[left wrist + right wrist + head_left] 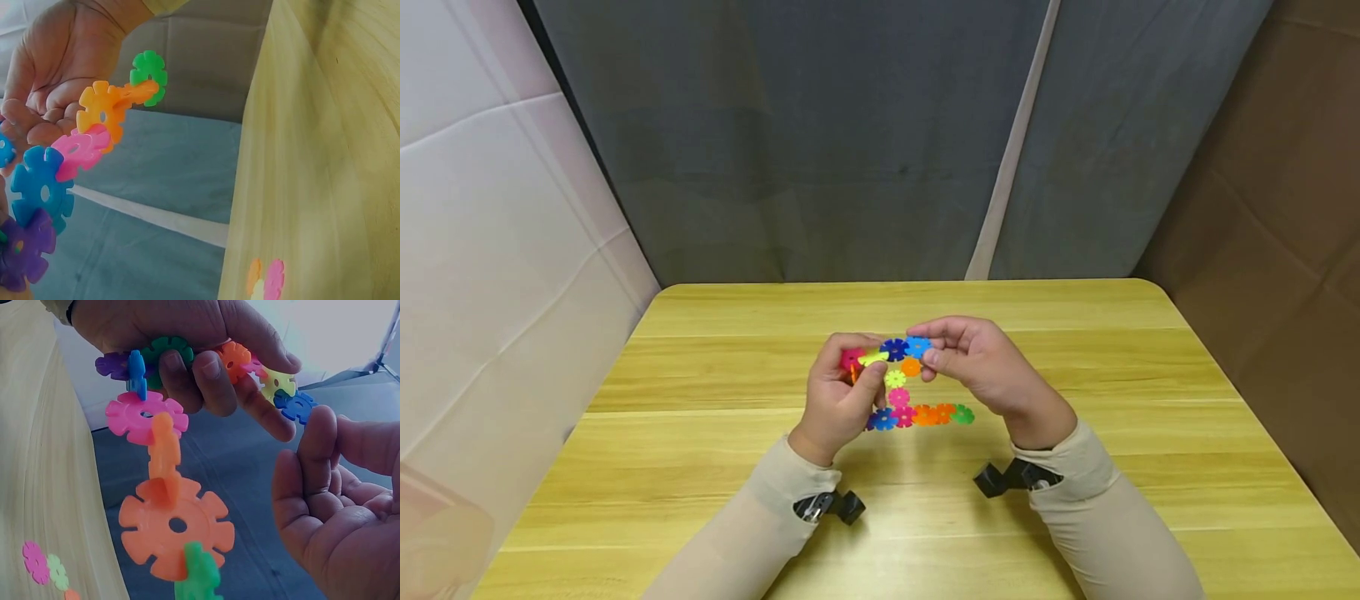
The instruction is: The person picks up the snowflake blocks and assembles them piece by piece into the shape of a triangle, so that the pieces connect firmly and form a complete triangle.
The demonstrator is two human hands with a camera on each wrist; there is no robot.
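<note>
A flat structure of colourful snowflake-shaped plastic discs [898, 383] hangs in the air above the yellow wooden table [1097, 517]. My left hand [861, 364] grips its upper left end, around a pink disc [851, 358] and a yellow one. My right hand [929, 345] pinches the light blue disc [917, 346] at the upper right. A bottom row of blue, pink, orange and green discs [922, 414] dangles below. In the right wrist view the left hand [206, 337] curls round several discs, and a big orange disc [177, 526] hangs near the lens beside the right hand [337, 506].
The table edge [250, 187] fills the right of the left wrist view, with the disc chain [100, 115] at the left. Grey cloth [880, 142] hangs behind the table, white cloth at the left, brown board at the right. Black wrist cameras [1011, 477] sit under both sleeves.
</note>
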